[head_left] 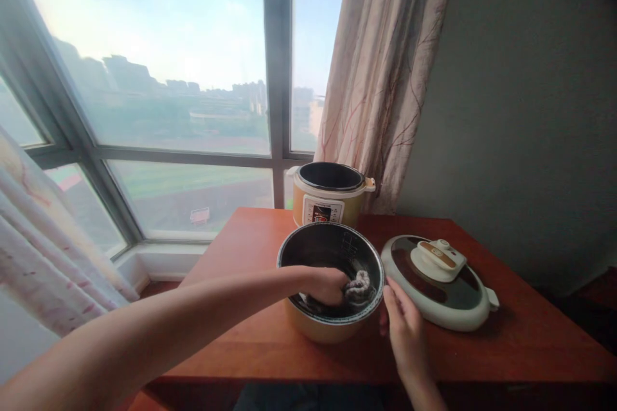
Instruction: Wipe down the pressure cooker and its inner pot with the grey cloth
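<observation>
A dark-lined inner pot (313,331) with a tan outside stands upright near the table's front edge. My left hand (330,286) reaches down inside it, closed on a greyish cloth (359,286) pressed near the right inner wall. Part of the cloth and my left fingertips are hidden. At the pot's right side, my right hand (403,318) grips the rim and outer wall, with its thumb side up. Behind the pot sits the electric pressure cooker body (299,199), its top uncovered. To the right lies the cooker's lid (463,318), handle side up.
All these things stand on a reddish-brown wooden table (226,250). Beyond its far edge are a large window (193,109) and a patterned curtain (380,64). Another curtain (43,250) hangs at the left, and a dark wall (506,109) rises at the right.
</observation>
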